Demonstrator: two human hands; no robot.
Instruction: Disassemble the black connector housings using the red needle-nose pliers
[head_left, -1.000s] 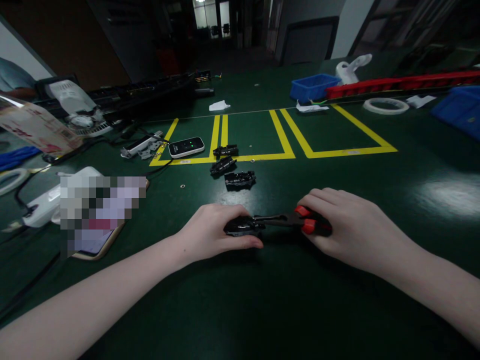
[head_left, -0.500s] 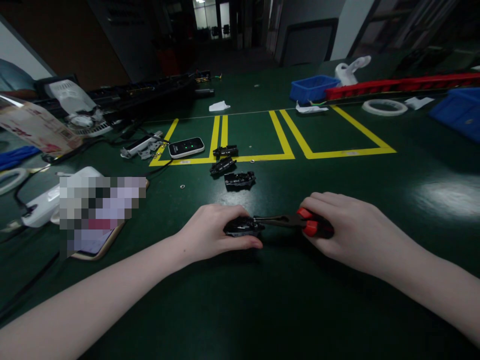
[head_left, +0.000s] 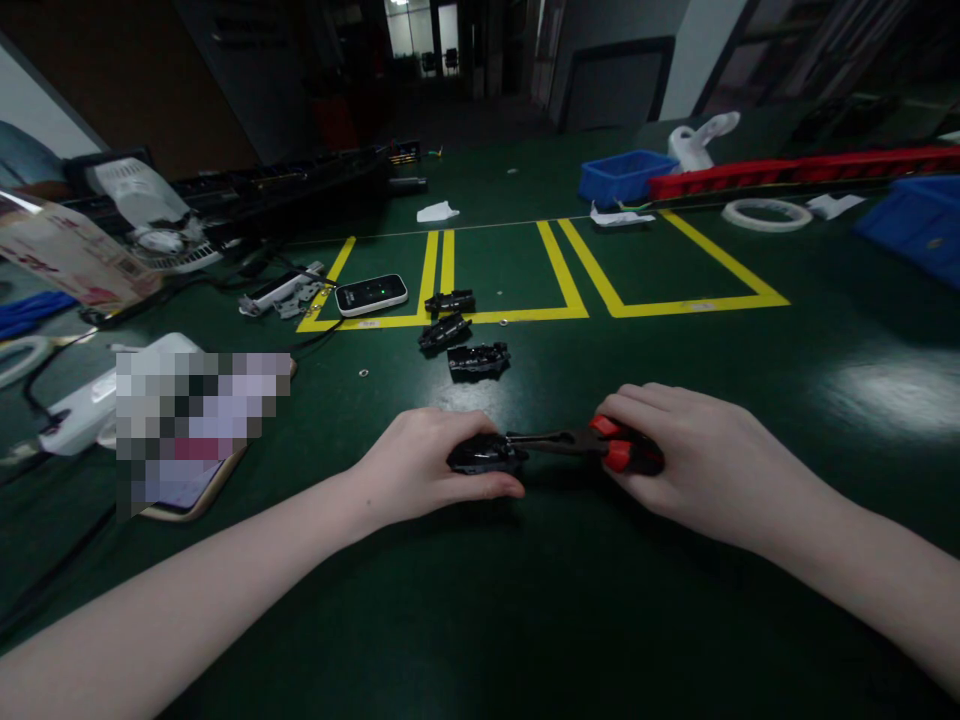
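My left hand (head_left: 427, 458) is closed round a glossy black plastic part (head_left: 487, 455), thumb along its near side and fingers over the far side. In my right hand (head_left: 682, 455) are long-nose pliers (head_left: 577, 440) with red and black handles. The pliers' jaws point left and meet the right end of the black part; whether they grip anything there is too small to tell. Beyond my hands lie three similar black parts: a near one (head_left: 478, 360), a middle one (head_left: 445, 332) and a far one (head_left: 450, 302).
To the left lie a phone (head_left: 202, 470), a white adapter (head_left: 124, 390) and a small black-screened device (head_left: 371, 294) with cables. Yellow tape (head_left: 525, 315) marks the green table. Blue bins (head_left: 626, 178), a red strip (head_left: 795, 170) and a tape roll (head_left: 766, 214) stand at the back right.
The pliers and my right hand have shifted very slightly left. Both hands keep their holds, and the parts on the table have not moved.
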